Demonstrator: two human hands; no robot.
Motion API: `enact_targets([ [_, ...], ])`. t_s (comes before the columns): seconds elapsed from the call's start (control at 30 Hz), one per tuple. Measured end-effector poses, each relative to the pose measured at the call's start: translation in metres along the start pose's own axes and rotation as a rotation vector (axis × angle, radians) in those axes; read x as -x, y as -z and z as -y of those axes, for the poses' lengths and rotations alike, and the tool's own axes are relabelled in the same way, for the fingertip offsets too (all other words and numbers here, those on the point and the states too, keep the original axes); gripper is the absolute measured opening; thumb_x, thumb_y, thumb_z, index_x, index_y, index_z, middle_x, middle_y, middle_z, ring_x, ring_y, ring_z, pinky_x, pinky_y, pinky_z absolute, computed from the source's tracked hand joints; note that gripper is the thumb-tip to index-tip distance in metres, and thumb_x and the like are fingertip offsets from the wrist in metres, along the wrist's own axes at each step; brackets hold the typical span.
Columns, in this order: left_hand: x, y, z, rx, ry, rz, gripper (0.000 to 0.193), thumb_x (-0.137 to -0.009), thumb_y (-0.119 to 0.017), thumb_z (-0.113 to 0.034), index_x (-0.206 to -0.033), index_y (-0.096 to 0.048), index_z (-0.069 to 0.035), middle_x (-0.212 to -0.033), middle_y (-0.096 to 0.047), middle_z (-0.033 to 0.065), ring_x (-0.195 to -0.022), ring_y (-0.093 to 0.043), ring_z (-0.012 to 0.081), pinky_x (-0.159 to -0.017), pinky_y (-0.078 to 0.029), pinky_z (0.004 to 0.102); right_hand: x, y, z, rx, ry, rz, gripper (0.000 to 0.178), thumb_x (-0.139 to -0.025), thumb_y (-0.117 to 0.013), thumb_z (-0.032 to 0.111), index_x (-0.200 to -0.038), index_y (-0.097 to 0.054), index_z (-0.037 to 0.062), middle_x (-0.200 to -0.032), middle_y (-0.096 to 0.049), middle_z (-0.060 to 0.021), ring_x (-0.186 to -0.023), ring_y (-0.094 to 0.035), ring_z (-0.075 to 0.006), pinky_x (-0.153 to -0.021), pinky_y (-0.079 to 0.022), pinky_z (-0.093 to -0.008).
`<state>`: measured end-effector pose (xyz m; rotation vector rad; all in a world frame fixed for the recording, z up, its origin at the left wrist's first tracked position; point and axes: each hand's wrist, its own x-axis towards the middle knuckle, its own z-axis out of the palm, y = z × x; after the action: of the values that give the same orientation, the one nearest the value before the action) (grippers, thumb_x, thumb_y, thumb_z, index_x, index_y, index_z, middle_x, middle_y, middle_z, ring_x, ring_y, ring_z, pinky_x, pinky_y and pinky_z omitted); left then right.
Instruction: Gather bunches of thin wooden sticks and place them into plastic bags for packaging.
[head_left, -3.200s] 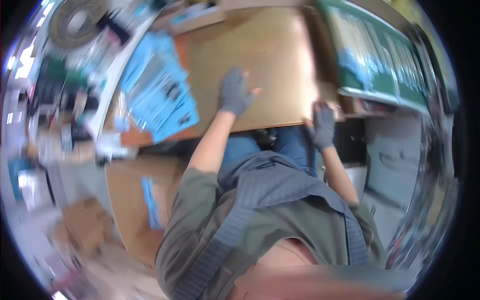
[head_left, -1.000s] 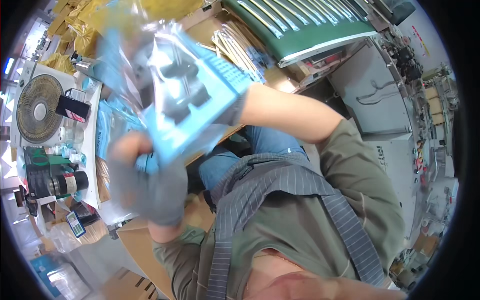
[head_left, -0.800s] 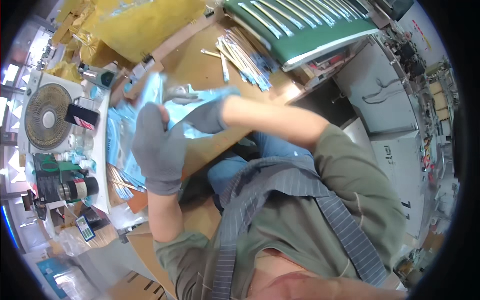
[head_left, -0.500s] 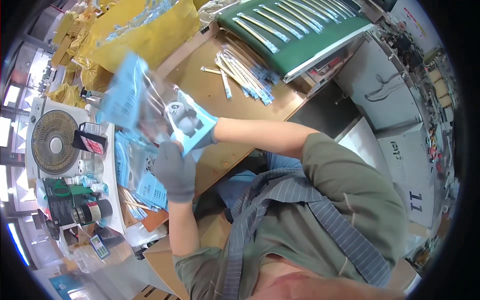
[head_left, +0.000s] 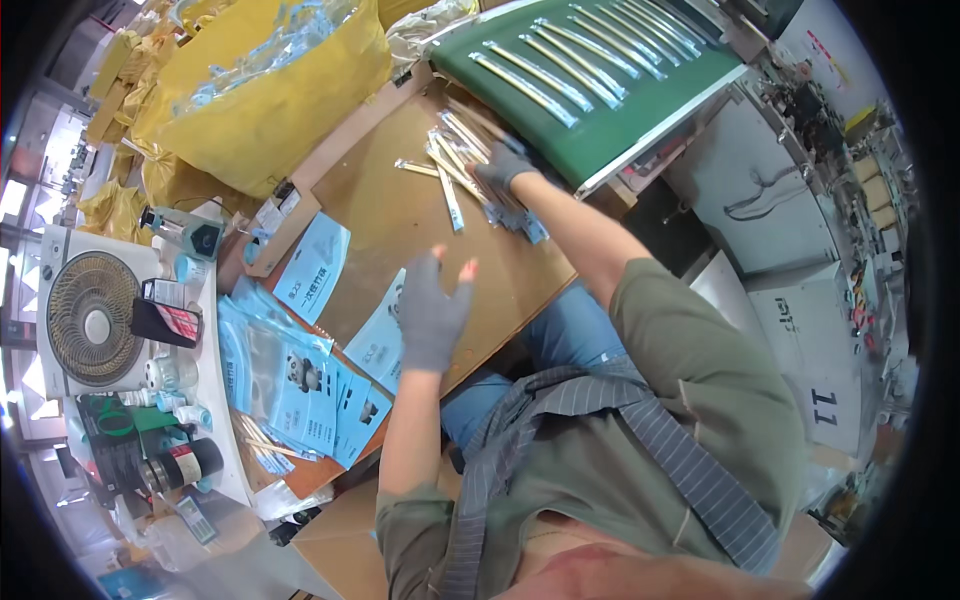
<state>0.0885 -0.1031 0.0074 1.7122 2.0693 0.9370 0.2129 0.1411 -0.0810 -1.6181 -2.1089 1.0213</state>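
Wrapped chopsticks, likely light, stiff and slippery, suit mid-length grasping; left hand is spread, right hand closure cannot be determined.

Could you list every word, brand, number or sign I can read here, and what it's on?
I won't copy wording, but print shows here:
Blue packets: dark characters, some legible.
Pale grey cabinet at right: large dark characters.
White panel, upper right: red marks, too blurred to read.
Black jar: label too small to read.
Wrapped sticks: any print is too small.
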Motion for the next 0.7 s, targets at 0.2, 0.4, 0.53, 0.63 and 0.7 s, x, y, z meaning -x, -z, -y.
enact_targets([
  [0.2,-0.099,-0.087,0.087,-0.071,0.259,-0.148,0.068,-0.089,-0.055,-0.044,-0.127,-0.044,0.011,-0.131,-0.047,0.03,-0.124,-0.042,0.0424,-0.104,-0.034,0.0434,0.003,-0.026,0.031,-0.498,0.076,0.023,0.03,-0.075,-0.071,0.03,-0.089,-0.068,0.0041,-0.079,-0.068,-0.0114,-0.075,-0.062,-0.0232,-0.073,-0.047,-0.0356],
  [0.4,-0.075,-0.086,0.095,-0.159,0.315,-0.167,0.062,-0.089,-0.055,-0.043,-0.124,-0.05,0.008,-0.121,-0.055,0.0289,-0.113,-0.052,0.0414,-0.097,-0.041,0.0452,0.093,-0.043,-0.048,-0.454,0.328,-0.112,0.056,-0.083,-0.061,0.043,-0.12,-0.053,0.0029,-0.124,-0.053,-0.0203,-0.114,-0.051,-0.0346,-0.097,-0.041,-0.0421],
  [0.53,-0.065,-0.084,0.086,-0.153,0.195,-0.321,0.07,-0.087,-0.057,-0.05,-0.13,-0.046,0.005,-0.128,-0.051,0.025,-0.117,-0.049,0.0385,-0.1,-0.039,0.0434,0.171,-0.019,-0.085,-0.039,0.716,-0.208,0.053,-0.086,-0.052,0.043,-0.118,-0.05,0.0007,-0.127,-0.048,-0.0219,-0.119,-0.045,-0.0409,-0.099,-0.039,-0.0478],
  [0.63,-0.062,-0.07,0.053,-0.213,0.229,-0.288,0.084,-0.078,-0.064,-0.059,-0.134,-0.044,0.0,-0.131,-0.049,0.0215,-0.12,-0.046,0.0363,-0.103,-0.035,0.0447,0.177,-0.021,-0.089,0.089,0.76,-0.287,0.053,-0.084,-0.053,0.043,-0.116,-0.051,0.0006,-0.126,-0.048,-0.0213,-0.118,-0.046,-0.0406,-0.098,-0.039,-0.0483],
  [0.7,-0.069,-0.079,0.059,-0.247,0.226,-0.274,0.087,-0.075,-0.065,-0.06,-0.135,-0.043,-0.001,-0.131,-0.049,0.021,-0.121,-0.045,0.0357,-0.103,-0.034,0.0445,0.175,-0.02,-0.087,0.087,0.755,-0.315,0.052,-0.084,-0.054,0.043,-0.115,-0.051,0.0012,-0.126,-0.048,-0.0213,-0.118,-0.045,-0.0401,-0.098,-0.04,-0.0478],
])
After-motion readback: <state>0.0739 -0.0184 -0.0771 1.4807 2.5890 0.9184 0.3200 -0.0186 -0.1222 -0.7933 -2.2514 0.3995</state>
